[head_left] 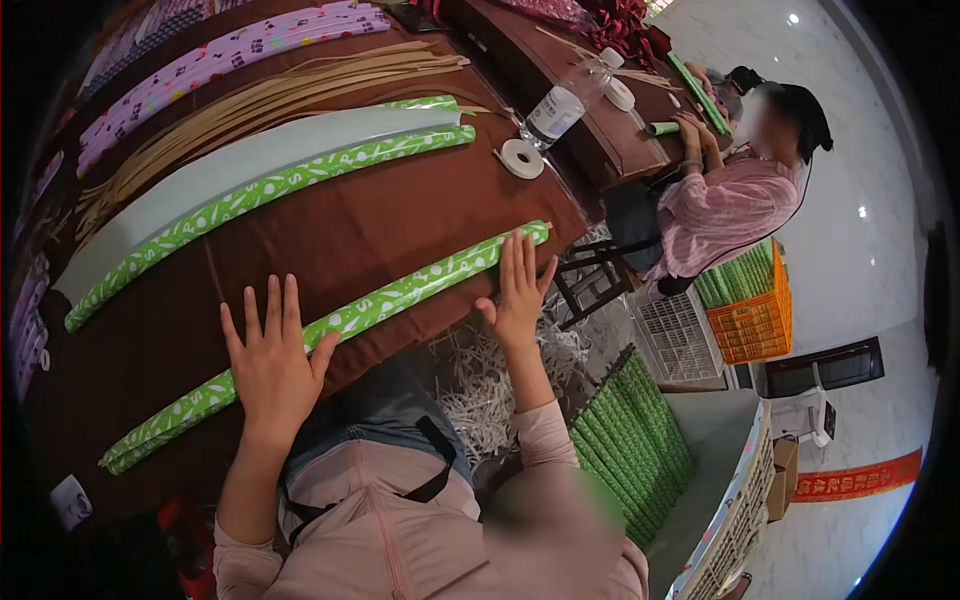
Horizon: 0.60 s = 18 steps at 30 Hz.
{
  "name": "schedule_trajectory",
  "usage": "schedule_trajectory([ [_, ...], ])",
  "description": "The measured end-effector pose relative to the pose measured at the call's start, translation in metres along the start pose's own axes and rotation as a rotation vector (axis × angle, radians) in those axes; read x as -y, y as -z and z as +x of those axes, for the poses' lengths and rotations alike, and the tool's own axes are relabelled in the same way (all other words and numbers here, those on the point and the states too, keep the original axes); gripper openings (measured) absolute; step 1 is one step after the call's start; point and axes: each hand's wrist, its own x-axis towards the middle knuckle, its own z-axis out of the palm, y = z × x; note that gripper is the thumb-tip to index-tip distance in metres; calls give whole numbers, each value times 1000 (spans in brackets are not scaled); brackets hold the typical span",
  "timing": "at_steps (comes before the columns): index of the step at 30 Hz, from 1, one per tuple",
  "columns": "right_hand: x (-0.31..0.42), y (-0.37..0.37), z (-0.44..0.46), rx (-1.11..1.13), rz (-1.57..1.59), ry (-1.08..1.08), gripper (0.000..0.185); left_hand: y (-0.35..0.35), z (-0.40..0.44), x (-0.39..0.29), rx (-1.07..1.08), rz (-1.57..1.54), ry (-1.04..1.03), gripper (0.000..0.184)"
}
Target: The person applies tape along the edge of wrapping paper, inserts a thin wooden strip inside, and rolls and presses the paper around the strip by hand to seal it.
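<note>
A long, thin roll of green wrapping paper with a white pattern (405, 290) lies slantwise across the near part of the table. My left hand (270, 355) rests flat over its left half, fingers spread and thumb out. Near the right end, my right hand (520, 290) lies on the same roll with its fingers stretched out. Neither hand grips it. Farther back is a partly unrolled green sheet (290, 180), its pale inner side showing. A roll of white tape (521, 158) lies to the right of that sheet.
Brown strips (270, 100) and purple patterned rolls (220, 55) lie at the back of the brown table (390, 210). A plastic bottle (560, 110) stands near the tape. At right, a co-worker (740, 205) sits at another table. Finished-looking green rolls (635, 440) fill a crate beside me.
</note>
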Motion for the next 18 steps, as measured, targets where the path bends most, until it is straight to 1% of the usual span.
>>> schedule_trajectory([
  [2,-28,0,5,-46,-39,-91,92,-1,0,-1,-8,4,0,73],
  [3,-42,-1,6,-56,-78,-103,88,-2,0,0,-9,1,2,73],
  [5,-58,2,7,-59,-100,-176,84,-2,0,-1,-13,2,4,73],
  [7,-66,-2,4,-136,-8,-318,74,-2,0,-1,-13,2,9,73],
  [8,-55,-1,9,-191,42,-373,70,-2,0,0,-10,15,17,73],
  [9,-41,1,10,-247,104,-341,65,-2,1,-1,-11,6,12,73],
  [12,30,10,25,-139,270,-218,58,0,1,0,-12,-26,9,73],
  [14,66,11,33,-43,257,-168,58,3,1,1,-4,-46,7,73],
  [15,75,5,35,-25,312,-185,54,3,1,2,8,-70,3,74],
  [16,81,2,37,-20,223,-186,51,4,1,3,16,-98,-1,74],
  [17,85,0,38,-17,131,-185,48,9,0,7,6,-172,-36,65],
  [18,85,-5,39,-60,151,-209,41,15,0,11,9,-156,-18,65],
])
